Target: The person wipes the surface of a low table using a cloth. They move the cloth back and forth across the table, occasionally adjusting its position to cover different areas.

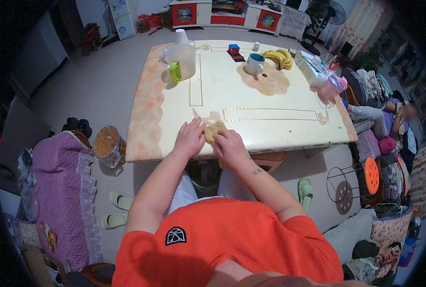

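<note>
A crumpled, folded tan cloth (214,130) lies near the front edge of the table (177,122). From its right side, my right hand (231,145) grips it with bent fingers, the thumb partly hidden. My left hand (189,139) rests palm down at the cloth's left edge, its fingers stretched forward and its thumb side touching the cloth. Part of the cloth may be hidden under the right hand.
On the table stand a clear pitcher (187,62) with a green handle, a mug (255,64), bananas (280,58), a tissue box (311,70) and a pink cup (331,88). A wastebasket (109,147) stands left. Someone (381,114) sits at the right beyond an orange stool (372,175).
</note>
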Demonstrator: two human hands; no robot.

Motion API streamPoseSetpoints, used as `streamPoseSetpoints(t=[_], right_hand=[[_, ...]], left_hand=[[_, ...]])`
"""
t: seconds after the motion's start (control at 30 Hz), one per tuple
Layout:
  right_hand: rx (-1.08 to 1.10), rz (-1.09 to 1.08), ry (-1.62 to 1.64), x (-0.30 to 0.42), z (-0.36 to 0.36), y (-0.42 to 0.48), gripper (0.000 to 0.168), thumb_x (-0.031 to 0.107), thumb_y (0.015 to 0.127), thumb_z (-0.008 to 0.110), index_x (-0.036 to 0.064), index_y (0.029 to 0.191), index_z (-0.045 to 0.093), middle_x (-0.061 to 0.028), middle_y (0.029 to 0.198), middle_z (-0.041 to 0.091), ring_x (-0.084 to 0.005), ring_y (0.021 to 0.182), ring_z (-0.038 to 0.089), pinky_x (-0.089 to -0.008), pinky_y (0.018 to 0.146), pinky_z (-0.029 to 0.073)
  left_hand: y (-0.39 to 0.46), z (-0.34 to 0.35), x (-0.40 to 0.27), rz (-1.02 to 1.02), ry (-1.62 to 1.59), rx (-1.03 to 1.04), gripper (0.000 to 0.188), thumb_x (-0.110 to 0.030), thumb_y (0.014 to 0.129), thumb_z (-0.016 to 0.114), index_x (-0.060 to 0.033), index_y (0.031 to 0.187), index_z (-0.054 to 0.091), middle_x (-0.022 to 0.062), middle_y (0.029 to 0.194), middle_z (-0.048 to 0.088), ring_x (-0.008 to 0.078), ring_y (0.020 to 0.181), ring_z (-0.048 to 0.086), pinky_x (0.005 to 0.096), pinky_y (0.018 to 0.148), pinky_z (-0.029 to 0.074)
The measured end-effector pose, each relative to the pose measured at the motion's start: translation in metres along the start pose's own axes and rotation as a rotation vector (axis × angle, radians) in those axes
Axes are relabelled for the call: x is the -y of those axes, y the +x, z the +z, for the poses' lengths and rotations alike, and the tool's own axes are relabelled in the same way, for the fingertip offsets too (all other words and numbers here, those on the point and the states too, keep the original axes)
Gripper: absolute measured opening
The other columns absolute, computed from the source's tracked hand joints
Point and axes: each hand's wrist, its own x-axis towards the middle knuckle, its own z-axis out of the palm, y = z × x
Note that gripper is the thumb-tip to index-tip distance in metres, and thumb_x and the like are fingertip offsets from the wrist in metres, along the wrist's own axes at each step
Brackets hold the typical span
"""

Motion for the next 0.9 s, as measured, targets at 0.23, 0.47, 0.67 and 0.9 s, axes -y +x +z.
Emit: streamPoseSetpoints(t=[0.23,0.47,0.67,0.9], right_hand=[[0.009,0.046,0.044,-0.027,0.021,0.037,0.011,0.011,0.083,0.073,0.004,0.090,0.070,-0.0161,0.097,0.067,-0.0386,0.090,0.064,-0.0491,0.081,0.053],[-0.014,0.110,-0.082,-0.051,0.053,0.062,0.013,0.017,0.084,0.074,0.004,0.085,0.070,-0.0144,0.094,0.066,-0.0371,0.091,0.064,-0.0491,0.082,0.054],[0.043,0.044,-0.049,-0.027,0.033,0.041,0.017,0.017,0.085,0.072,0.004,0.095,0.068,-0.0159,0.099,0.065,-0.0373,0.093,0.063,-0.0498,0.084,0.053],[0.051,0.053,-0.094,-0.055,-0.019,-0.002,0.030,0.014,0.086,0.070,0.001,0.113,0.070,-0.0204,0.115,0.068,-0.0396,0.103,0.065,-0.0487,0.093,0.054]], left_hand=[[-0.008,0.002,-0.003,0.002,-0.010,-0.072,0.055,-0.018,0.092,0.064,-0.0010,0.143,0.055,0.0207,0.149,0.055,0.0347,0.142,0.051,0.0513,0.120,0.036],[-0.007,0.002,-0.004,-0.039,-0.022,-0.188,0.061,-0.017,0.090,0.065,0.0011,0.146,0.050,0.0251,0.147,0.055,0.0392,0.137,0.052,0.0499,0.118,0.039],[-0.008,0.007,0.005,-0.015,0.013,-0.192,0.046,-0.016,0.089,0.065,-0.0023,0.134,0.062,0.0223,0.143,0.060,0.0365,0.134,0.056,0.0499,0.117,0.041],[-0.011,-0.011,0.029,0.118,-0.063,-0.042,0.041,-0.020,0.091,0.067,-0.0058,0.129,0.068,0.0212,0.143,0.060,0.0365,0.136,0.055,0.0515,0.117,0.040]])
